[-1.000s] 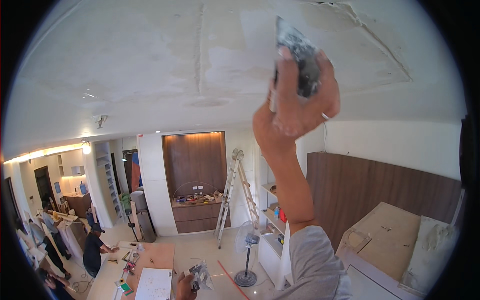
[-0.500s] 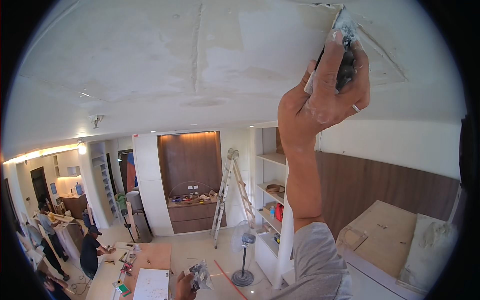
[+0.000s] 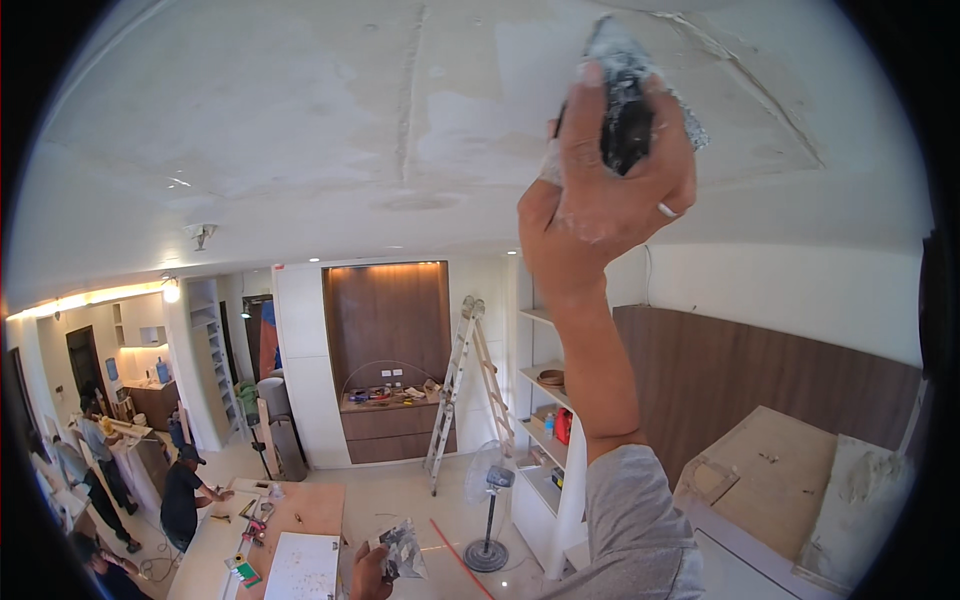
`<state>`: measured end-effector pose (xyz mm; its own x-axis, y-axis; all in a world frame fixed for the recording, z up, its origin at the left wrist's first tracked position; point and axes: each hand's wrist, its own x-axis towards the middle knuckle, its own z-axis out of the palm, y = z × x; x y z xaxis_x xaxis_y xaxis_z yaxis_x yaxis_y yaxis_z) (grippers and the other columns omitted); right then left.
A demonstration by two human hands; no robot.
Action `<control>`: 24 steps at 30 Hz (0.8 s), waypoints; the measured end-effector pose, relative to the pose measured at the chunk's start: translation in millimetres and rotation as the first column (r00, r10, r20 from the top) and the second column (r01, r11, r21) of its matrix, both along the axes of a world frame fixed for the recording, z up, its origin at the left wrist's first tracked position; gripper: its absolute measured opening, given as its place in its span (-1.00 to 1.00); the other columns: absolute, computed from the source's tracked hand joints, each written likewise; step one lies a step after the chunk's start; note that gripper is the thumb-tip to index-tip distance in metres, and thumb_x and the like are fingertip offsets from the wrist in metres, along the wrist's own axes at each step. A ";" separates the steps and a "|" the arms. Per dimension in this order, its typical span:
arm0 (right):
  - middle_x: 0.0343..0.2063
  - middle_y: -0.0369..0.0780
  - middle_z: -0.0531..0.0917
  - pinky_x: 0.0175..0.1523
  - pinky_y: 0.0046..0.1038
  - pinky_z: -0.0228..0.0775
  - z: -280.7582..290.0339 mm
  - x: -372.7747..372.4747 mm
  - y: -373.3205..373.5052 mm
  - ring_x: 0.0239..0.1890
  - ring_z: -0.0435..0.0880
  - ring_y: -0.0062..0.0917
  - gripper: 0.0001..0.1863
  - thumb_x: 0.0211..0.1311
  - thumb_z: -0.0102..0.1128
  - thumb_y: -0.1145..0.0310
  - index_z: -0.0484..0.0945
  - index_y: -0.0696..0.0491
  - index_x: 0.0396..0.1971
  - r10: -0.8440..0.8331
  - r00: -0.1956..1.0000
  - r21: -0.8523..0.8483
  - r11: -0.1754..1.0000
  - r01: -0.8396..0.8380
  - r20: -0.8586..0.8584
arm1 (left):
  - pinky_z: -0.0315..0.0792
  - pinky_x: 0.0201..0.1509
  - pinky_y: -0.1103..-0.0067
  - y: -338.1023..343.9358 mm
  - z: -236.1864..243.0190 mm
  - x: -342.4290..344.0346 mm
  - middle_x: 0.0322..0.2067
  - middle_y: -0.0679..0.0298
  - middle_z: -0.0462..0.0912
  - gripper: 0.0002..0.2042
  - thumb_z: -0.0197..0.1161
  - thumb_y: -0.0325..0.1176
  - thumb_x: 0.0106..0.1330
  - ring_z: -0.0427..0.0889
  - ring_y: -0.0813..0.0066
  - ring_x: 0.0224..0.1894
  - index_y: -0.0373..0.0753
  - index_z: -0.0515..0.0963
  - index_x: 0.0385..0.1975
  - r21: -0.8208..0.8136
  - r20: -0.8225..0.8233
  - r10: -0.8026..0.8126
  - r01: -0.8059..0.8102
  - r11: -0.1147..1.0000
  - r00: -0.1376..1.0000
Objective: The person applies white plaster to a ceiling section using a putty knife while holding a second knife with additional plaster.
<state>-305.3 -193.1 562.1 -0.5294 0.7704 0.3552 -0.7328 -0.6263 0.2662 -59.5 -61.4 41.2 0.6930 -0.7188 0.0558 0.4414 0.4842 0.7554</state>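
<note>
Overhead, my right hand [image 3: 620, 190] is closed on a putty knife [image 3: 618, 50], its metal blade smeared with white compound, against or just under the white ceiling [image 3: 470, 110]. The ceiling has patched areas and seam lines, one running along the upper right. Down at the bottom centre, my left hand [image 3: 370, 570] grips a second putty knife [image 3: 402, 550] with grey-white filler on its blade. A grey sleeve covers my right upper arm.
Below are a work table [image 3: 310, 505] with tools, an aluminium ladder [image 3: 450, 390], a standing fan [image 3: 490, 515], white shelving [image 3: 530, 470] and a boxy panelled structure [image 3: 760, 470] at right. Several co-workers [image 3: 180, 500] stand at benches on the left.
My right hand and its knife swept right along the ceiling, then came back leftward to a spot left of the long seam. My left hand has barely moved.
</note>
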 end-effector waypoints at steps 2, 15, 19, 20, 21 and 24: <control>0.22 -0.02 0.46 0.23 -0.29 0.11 -10.3 6.3 2.1 0.22 0.30 -0.20 -0.17 -0.26 0.20 0.67 0.63 -0.07 0.22 -0.057 0.996 0.093 0.994 0.063 -0.062 | 0.66 -0.28 0.47 -1.1 -3.3 1.5 -0.18 0.24 0.67 -0.57 0.05 -0.59 0.39 0.74 0.37 -0.26 -0.17 0.39 0.26 0.005 0.009 -0.005 0.005 1.000 1.000; -0.42 -0.28 0.69 -0.21 -0.58 0.36 -33.8 -114.0 43.7 -0.40 0.53 -0.62 -0.62 0.33 0.39 0.12 0.73 0.22 -0.26 0.510 0.779 0.424 0.836 -0.349 -0.364 | 0.65 -0.28 0.48 -13.7 -22.1 20.1 -0.21 0.24 0.69 -0.71 0.06 -0.54 0.39 0.74 0.38 -0.26 -0.30 0.50 0.08 0.024 0.041 -0.050 0.049 0.998 0.998; -0.52 -0.30 0.68 -0.27 -0.60 0.37 -23.5 -121.3 42.5 -0.46 0.51 -0.64 -0.70 0.28 0.43 0.20 0.71 0.17 -0.24 0.446 0.783 0.387 0.877 -0.285 -0.433 | 0.63 -0.36 0.49 -20.5 -8.4 5.6 -0.24 0.24 0.69 -0.74 0.08 -0.55 0.37 0.73 0.38 -0.32 -0.31 0.51 0.04 0.077 -0.017 -0.004 0.006 0.997 1.000; -0.51 -0.31 0.69 -0.26 -0.61 0.38 -22.1 -126.6 44.8 -0.46 0.52 -0.65 -0.70 0.27 0.44 0.21 0.71 0.17 -0.24 0.455 0.774 0.382 0.875 -0.297 -0.440 | 0.62 -0.39 0.50 -22.3 -7.4 5.1 -0.25 0.24 0.70 -0.74 0.10 -0.55 0.37 0.73 0.39 -0.34 -0.31 0.51 0.03 0.107 -0.006 -0.013 0.014 0.994 1.000; -0.50 -0.31 0.69 -0.25 -0.62 0.38 -20.6 -132.0 47.2 -0.45 0.53 -0.65 -0.70 0.25 0.45 0.21 0.71 0.16 -0.24 0.465 0.765 0.378 0.872 -0.309 -0.446 | 0.61 -0.42 0.50 -24.5 -6.7 4.9 -0.25 0.23 0.70 -0.74 0.11 -0.55 0.36 0.73 0.39 -0.35 -0.31 0.51 0.02 0.138 0.004 -0.022 0.021 0.990 1.000; -0.46 -0.33 0.71 -0.21 -0.61 0.41 -12.0 -142.1 52.1 -0.41 0.56 -0.66 -0.71 0.24 0.46 0.24 0.72 0.16 -0.22 0.450 0.775 0.357 0.882 -0.308 -0.443 | 0.60 -0.44 0.52 -35.7 -18.8 9.6 -0.26 0.23 0.70 -0.76 0.10 -0.53 0.37 0.72 0.41 -0.38 -0.31 0.52 0.01 0.089 -0.022 -0.036 0.038 0.995 0.999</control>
